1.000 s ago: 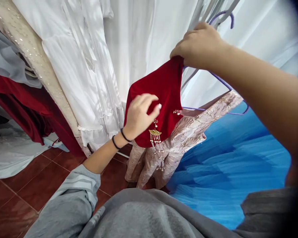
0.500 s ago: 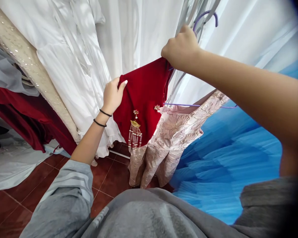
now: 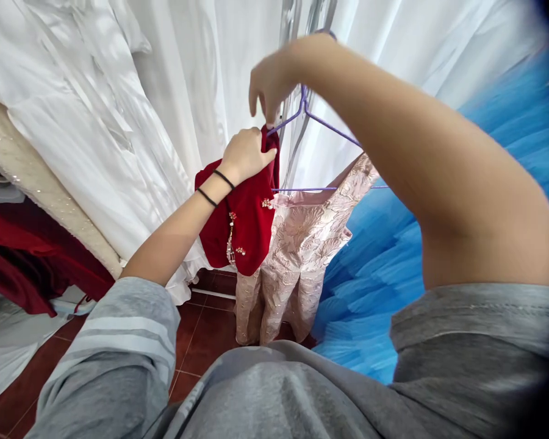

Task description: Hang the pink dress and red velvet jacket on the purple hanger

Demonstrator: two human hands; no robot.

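Note:
A dark red garment (image 3: 254, 244) with beaded ornaments hangs off the left arm of a purple hanger (image 3: 304, 107). My left hand (image 3: 247, 155) is closed on its upper part, thumb pointing right, the other fingers hidden behind. Just above, my right hand (image 3: 274, 76) reaches down, slightly blurred, fingers apart; one fingertip touches the top of the red cloth by the hanger. On the hanger's right side, a pale pink brocade garment (image 3: 297, 238) with raised flowers hangs, its lower end near the floor. My right forearm covers part of the hook.
White dresses (image 3: 73, 122) and a sequined cream garment (image 3: 41, 177) hang at left, with dark red cloth (image 3: 27, 250) beyond. A ruffled blue gown (image 3: 375, 292) fills the right. White curtains (image 3: 238, 49) and metal poles (image 3: 290, 24) stand behind. The floor (image 3: 201, 335) has red-brown tiles.
My left hand has moved right and up the red garment, which is now bunched beside the hanger. My right hand has loosened from its fist and shifted left and down, uncovering the hanger's neck.

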